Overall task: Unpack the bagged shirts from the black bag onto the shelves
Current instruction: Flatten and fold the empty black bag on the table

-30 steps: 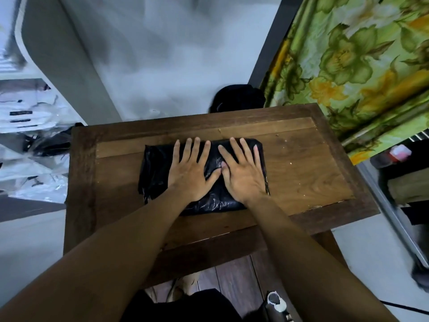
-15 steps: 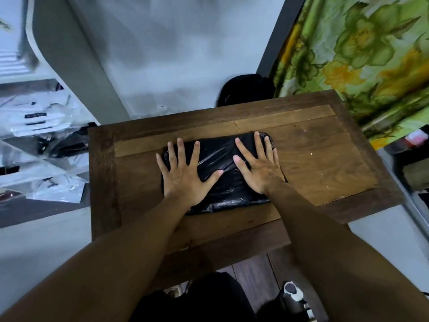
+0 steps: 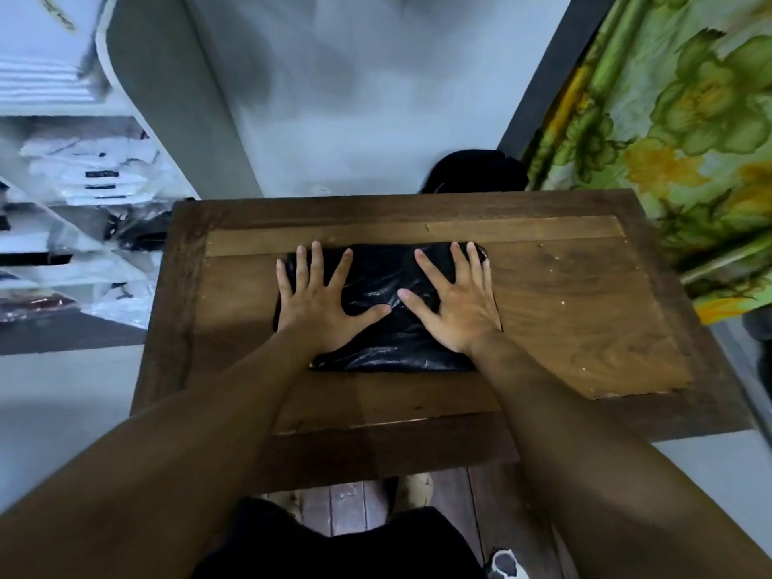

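Two hands point(image 3: 321, 302) point(image 3: 455, 305), one folded black bag point(image 3: 376, 282), one wooden table point(image 3: 585, 307), one floral curtain point(image 3: 689, 119).

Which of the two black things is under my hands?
The flat glossy black bag on the wooden table; the other black bundle sits behind the table's far edge, untouched.

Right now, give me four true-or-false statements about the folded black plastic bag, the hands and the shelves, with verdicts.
1. The left hand and the right hand lie flat, fingers spread, on the folded black plastic bag. True.
2. The bag overhangs the brown wooden table edge. False: it lies wholly on the tabletop.
3. The right hand pinches a shirt. False: it holds nothing.
4. Clear-bagged shirts lie on the white shelves at left. True.
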